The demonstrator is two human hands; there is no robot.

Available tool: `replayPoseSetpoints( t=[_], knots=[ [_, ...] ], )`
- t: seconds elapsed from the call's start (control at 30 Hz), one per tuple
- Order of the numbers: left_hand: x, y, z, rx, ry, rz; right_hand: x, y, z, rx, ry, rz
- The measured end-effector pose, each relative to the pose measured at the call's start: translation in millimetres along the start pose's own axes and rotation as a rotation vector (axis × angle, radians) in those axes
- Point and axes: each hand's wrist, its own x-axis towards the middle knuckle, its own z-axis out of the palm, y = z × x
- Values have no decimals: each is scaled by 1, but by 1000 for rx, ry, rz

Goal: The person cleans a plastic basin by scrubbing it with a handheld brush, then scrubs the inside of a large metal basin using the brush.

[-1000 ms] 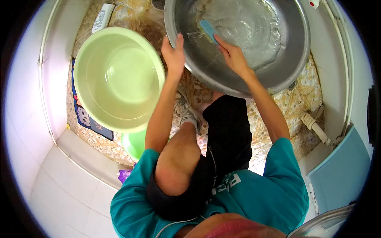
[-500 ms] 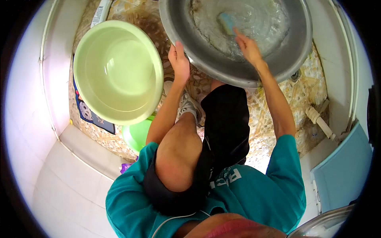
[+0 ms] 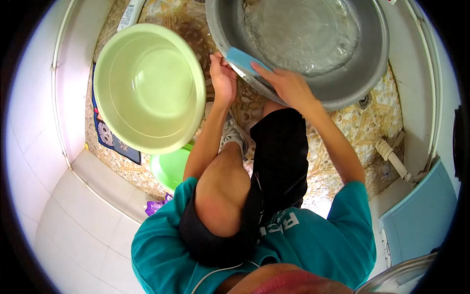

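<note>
A large grey basin [image 3: 377, 59] with water in its bottom stands in front of me, tilted up on its left side. My right hand [image 3: 290, 88] grips a light blue scrubbing brush [image 3: 246, 60], laid against the basin's near-left rim. At that same rim, my left hand [image 3: 224, 82] is closed around the outer edge, its fingertips partly hidden. To the left is a pale green basin [image 3: 198, 98] of clear water, apart from both hands.
A bright green basin [image 3: 164, 169] sits partly under the pale green one. A dark mat [image 3: 122, 145] lies at the left. On the right are a floor drain [image 3: 364, 100], a pipe [image 3: 394, 159] and a blue panel [image 3: 416, 215]. Purple plastic [image 3: 155, 206] lies near my left elbow.
My right hand has brought the brush from the basin's watery bottom up and left to its rim. The grey basin has shifted slightly right. My left hand stays at the rim, its fingers more curled.
</note>
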Motion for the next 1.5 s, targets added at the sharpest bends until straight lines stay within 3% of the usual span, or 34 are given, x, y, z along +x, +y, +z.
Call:
replayPoseSetpoints(
  t=[0.17, 0.27, 0.33, 0.37, 0.43, 0.57, 0.7, 0.73, 0.77, 0.83, 0.87, 0.9, 1.0, 1.03, 1.13, 1.3, 1.37, 1.43, 1.5],
  knots=[
    [4, 6, 5, 50, 13, 20, 60, -16, 13, 22, 248, -47],
    [7, 11, 2, 84, -45, -19, 4, -9, 3, -2, 122, -40],
    [4, 19, 13, 111, -96, -31, -26, -16, -12, -130, -172, 45],
    [4, 19, 9, 114, -90, -32, -20, -18, -11, -125, -175, 43],
    [7, 10, -7, 16, -9, -82, 6, -24, -5, -123, -1, 36],
    [12, 7, -8, -52, -105, -34, 58, -25, 6, -60, 201, 22],
    [16, 2, -19, -172, -149, -31, -5, -16, -3, -65, -4, 48],
    [19, 6, -27, -220, -363, -41, -20, -12, -7, -88, -97, 55],
    [18, 0, -30, -226, -362, -42, -24, -6, -14, -92, -100, 57],
    [2, 3, -4, -2, -99, -3, -36, 4, -33, -175, -143, 42],
    [-10, 7, 16, 111, -25, -31, -36, 26, -25, -87, 8, 30],
    [-15, -8, 2, 502, -126, 116, -28, 56, -17, 0, 163, 18],
    [-30, -16, 20, 553, -104, 79, -10, 107, -38, 37, 200, 393],
    [-17, -14, 23, 591, -85, 166, -2, 120, -46, -22, 172, 535],
    [25, 6, 36, 593, -12, 286, -2, 173, -35, -158, 293, 526],
    [91, 30, 33, 492, 95, 154, -6, 186, -13, -88, 289, 513],
    [72, 26, 34, 500, 158, 231, -10, 176, -2, -69, 244, 527],
    [37, 17, 22, 841, 133, 352, -12, 173, 19, 13, 322, 285],
    [0, 7, 13, 796, 60, 274, -7, 154, 28, 102, 234, 330]
  ],
)
